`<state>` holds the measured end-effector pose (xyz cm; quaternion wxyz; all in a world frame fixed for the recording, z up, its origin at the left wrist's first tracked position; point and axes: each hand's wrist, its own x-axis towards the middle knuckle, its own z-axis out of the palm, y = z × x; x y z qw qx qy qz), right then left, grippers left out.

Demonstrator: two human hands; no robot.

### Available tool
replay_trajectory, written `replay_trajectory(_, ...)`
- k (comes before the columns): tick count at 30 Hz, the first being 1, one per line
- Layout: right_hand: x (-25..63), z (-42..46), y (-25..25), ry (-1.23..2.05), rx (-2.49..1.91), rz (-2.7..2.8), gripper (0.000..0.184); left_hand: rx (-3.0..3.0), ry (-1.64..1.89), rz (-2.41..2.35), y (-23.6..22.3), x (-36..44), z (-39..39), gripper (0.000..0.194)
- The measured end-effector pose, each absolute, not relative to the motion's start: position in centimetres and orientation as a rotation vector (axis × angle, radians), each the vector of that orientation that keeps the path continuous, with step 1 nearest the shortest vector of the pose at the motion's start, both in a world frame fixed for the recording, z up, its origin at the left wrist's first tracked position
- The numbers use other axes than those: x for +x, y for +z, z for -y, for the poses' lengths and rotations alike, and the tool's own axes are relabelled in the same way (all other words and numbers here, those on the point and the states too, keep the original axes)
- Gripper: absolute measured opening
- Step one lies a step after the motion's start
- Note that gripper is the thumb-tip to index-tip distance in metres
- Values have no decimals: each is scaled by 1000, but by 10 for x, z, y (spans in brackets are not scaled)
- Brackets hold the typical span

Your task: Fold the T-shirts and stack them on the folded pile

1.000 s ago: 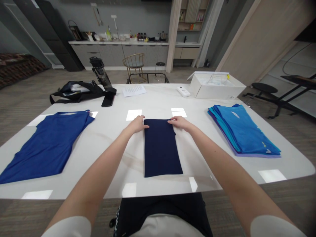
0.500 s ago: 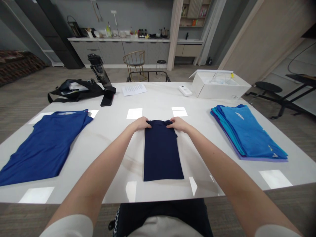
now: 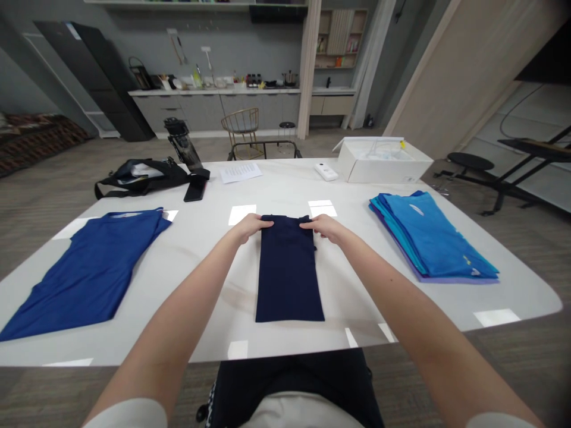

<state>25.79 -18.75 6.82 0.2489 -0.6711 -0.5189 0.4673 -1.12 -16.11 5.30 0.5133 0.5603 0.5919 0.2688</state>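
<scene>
A dark navy shirt [image 3: 289, 273], folded into a narrow rectangle, lies in front of me on the white table [image 3: 214, 333]. My left hand [image 3: 250, 227] pinches its far left corner, thumb on top and fingers beneath. At the far right corner, my right hand [image 3: 325, 227] grips the cloth in the same way. The far edge between my hands looks slightly raised. To the left a blue shirt [image 3: 89, 267] is spread flat, partly folded. On the right sits a stack of folded shirts [image 3: 432, 238] in light blue, teal and purple.
Along the far side are a black bag [image 3: 143, 178], a dark bottle [image 3: 182, 145], a phone [image 3: 195, 189], a printed sheet [image 3: 241, 172], a white remote-like device [image 3: 326, 172] and an open white box [image 3: 383, 163]. A chair [image 3: 241, 122] stands beyond the table.
The camera view has tilted up slightly and shifted. Both hands keep hold of the navy shirt's far corners, and that far edge looks straighter than before.
</scene>
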Motion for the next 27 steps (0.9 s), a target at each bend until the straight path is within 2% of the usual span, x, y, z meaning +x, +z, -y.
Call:
replay_trajectory(5,275,196,69,1131,-1702,1550,37,1682,679,-1452,69,-1,170,28)
replay_trajectory(9,299,218,72,746,-1745,1713,45,2134,490,-1658,97,30,183,24)
replay_trajectory(12,325,245,79,599,-1789,1727,45,2427,373,-1671,119,66,195,25)
replay_trajectory(20,425,322,93,381,-1860,1527,47,2498,441,-1212,148,188,222,19)
replay_trajectory(27,516,402,112,331,-1884,1264,51,2452,465,-697,163,293,245,13)
